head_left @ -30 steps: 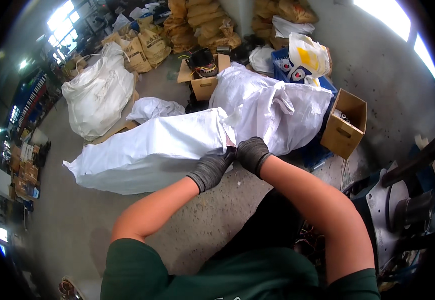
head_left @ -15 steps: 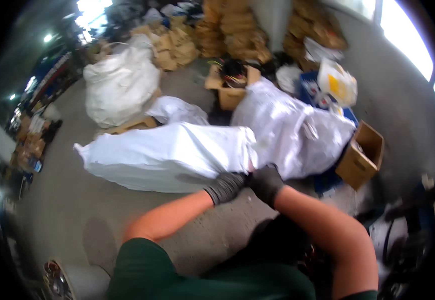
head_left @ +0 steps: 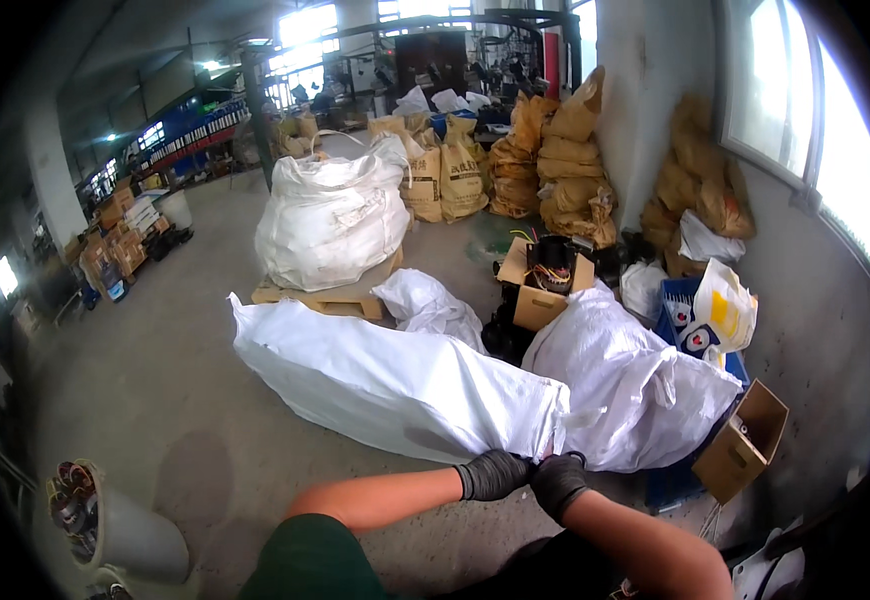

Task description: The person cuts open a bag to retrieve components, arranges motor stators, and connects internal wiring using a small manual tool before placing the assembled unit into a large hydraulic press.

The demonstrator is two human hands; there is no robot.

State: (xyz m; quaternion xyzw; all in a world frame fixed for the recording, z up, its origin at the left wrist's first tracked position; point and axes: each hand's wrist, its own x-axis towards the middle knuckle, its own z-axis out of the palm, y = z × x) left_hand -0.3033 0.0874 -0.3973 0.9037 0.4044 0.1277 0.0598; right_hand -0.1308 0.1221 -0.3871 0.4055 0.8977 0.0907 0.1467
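Observation:
A long white woven sack (head_left: 385,385) lies stretched out in front of me, its far-left corner pointed and its right end near my hands. My left hand (head_left: 496,474), in a dark grey glove, is closed on the edge of that right end. Beside it, almost touching, my right hand (head_left: 559,485) in a matching glove grips the same edge. The fingertips are partly hidden by the backs of the gloves. Just right of the sack's end rests another full, shiny white sack (head_left: 630,385).
Behind stand a small white sack (head_left: 430,308), a bulky white bag (head_left: 330,215) on a wooden pallet (head_left: 355,303), and an open carton (head_left: 540,305) with wired parts. At right are a blue crate (head_left: 677,305) and a cardboard box (head_left: 745,445). A bucket of parts (head_left: 140,535) stands lower left.
My view has tilted upward, so more of the room's far end shows and the sacks and hands sit lower. Both hands keep hold of the white sack's end.

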